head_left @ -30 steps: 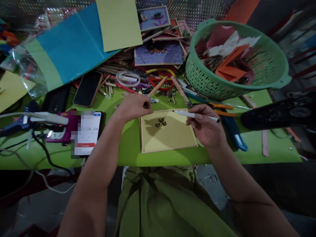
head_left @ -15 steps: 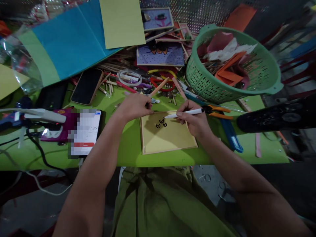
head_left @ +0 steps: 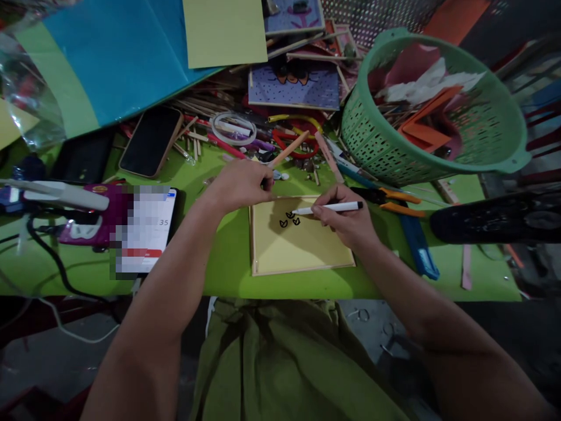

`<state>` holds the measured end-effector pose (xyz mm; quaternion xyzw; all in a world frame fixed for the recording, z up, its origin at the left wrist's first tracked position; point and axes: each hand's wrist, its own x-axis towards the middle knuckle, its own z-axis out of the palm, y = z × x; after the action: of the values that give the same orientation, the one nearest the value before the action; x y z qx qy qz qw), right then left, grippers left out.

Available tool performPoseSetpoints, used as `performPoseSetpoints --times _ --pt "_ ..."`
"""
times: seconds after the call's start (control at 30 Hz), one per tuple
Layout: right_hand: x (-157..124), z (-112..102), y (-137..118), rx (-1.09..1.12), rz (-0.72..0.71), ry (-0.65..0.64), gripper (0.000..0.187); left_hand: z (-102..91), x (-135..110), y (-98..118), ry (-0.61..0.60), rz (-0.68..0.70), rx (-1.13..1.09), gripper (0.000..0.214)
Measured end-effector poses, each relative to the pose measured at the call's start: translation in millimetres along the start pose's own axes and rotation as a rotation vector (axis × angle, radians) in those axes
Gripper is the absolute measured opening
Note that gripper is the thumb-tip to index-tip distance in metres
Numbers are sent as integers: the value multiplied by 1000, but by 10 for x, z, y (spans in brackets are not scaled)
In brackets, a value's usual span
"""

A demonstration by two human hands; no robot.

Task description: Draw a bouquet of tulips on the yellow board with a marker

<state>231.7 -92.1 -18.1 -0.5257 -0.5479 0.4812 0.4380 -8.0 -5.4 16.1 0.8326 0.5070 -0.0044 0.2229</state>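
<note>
A yellow card (head_left: 302,248) with a thin light wooden frame lies flat near the table's front edge. Several small black leaf-like marks (head_left: 284,223) are drawn on its upper half. My right hand (head_left: 344,216) is closed around a white marker (head_left: 339,206) with a black end, its tip at the uppermost mark. At the card's upper left corner rests my left hand (head_left: 241,184), fingers curled down over the frame's top edge; its fingertips are partly hidden.
A green basket (head_left: 394,134) of paper scraps stands at back right. Orange-handled pliers (head_left: 401,202), a blue cutter (head_left: 421,248) and a dark bottle (head_left: 491,216) lie to the right. Phones (head_left: 151,140), a purple power strip (head_left: 94,219) and cables are left. Sticks and pens clutter the back.
The camera view has shifted slightly. My right hand has brought the marker tip closer to the uppermost mark. My left hand stays at the card's top edge.
</note>
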Motion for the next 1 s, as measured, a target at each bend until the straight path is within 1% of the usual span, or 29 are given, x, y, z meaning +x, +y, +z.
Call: performPoseSetpoints --times 0.17,0.57,0.83,1.0 --pt "-9 9 -11 9 -4 4 31 14 9 -16 24 16 -22 18" --pt "-8 18 -20 1 9 -3 30 -26 -15 25 -4 2 1 19" --pt "2 19 -21 3 -19 -17 36 -19 -11 22 1 3 25 22" --pt "2 29 -29 12 -2 -14 39 -29 -18 31 -4 0 24 21"
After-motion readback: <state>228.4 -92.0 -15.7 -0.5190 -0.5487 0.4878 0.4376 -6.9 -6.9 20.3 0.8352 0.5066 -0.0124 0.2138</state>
